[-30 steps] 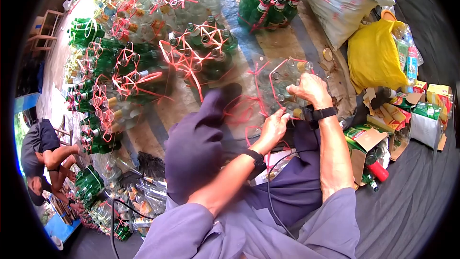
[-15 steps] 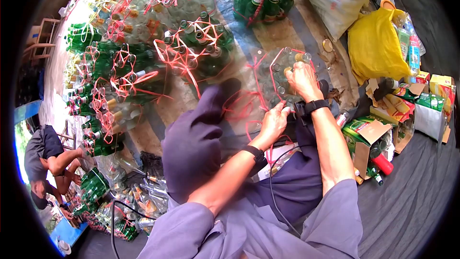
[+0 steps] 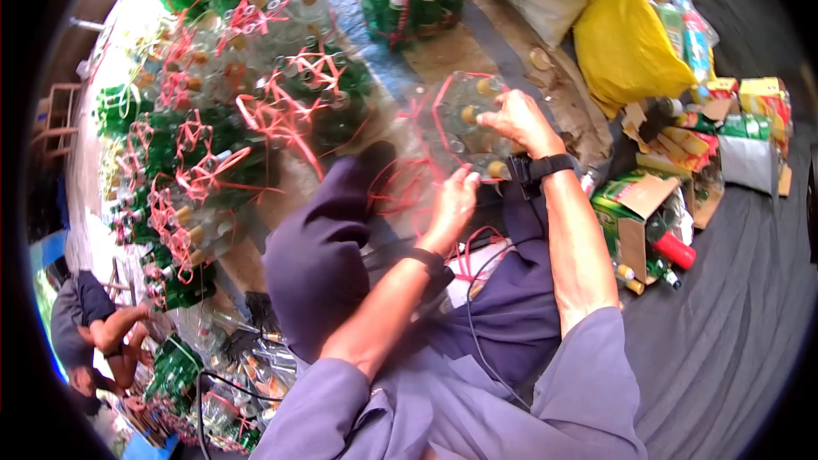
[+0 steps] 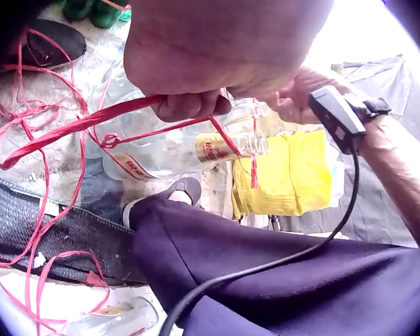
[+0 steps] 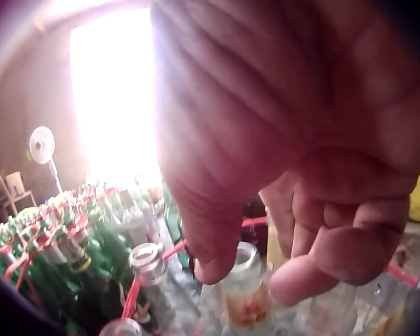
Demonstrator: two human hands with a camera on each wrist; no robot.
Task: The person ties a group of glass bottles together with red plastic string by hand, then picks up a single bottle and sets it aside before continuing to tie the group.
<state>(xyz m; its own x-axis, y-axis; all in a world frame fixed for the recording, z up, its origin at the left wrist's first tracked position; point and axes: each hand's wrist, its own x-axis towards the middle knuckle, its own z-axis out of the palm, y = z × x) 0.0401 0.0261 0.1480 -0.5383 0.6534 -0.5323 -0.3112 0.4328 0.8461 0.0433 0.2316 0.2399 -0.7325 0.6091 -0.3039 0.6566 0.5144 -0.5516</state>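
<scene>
The left hand [image 3: 456,203] pinches red ribbon [image 4: 80,124]; the right hand [image 3: 524,126] bends over clear bottles [image 3: 450,129] on the floor, just beyond the lap, though whether it grips one I can't tell. Green bottles [image 3: 413,13] stand ribbon-bound ahead; a yellow sack [image 3: 626,47] and torn carton [image 3: 648,194] crowd the right. A black cable [image 4: 355,189] (dangling from the right wrist) crosses the lap.

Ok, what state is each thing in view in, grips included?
Left grip: holding pink twine.
Pink twine: one stretch in the left grip, other loops lying loose.
Right grip: loosely curled at the tops of the clear bottles, contact unclear.
Clear bottles: upright, twine around them.
Green bottle bundle: upright, tied.
Yellow sack: mouth open, plastic bottles showing.
Cardboard box: open, flap out.
Fan: standing; running or not, unclear.
</scene>
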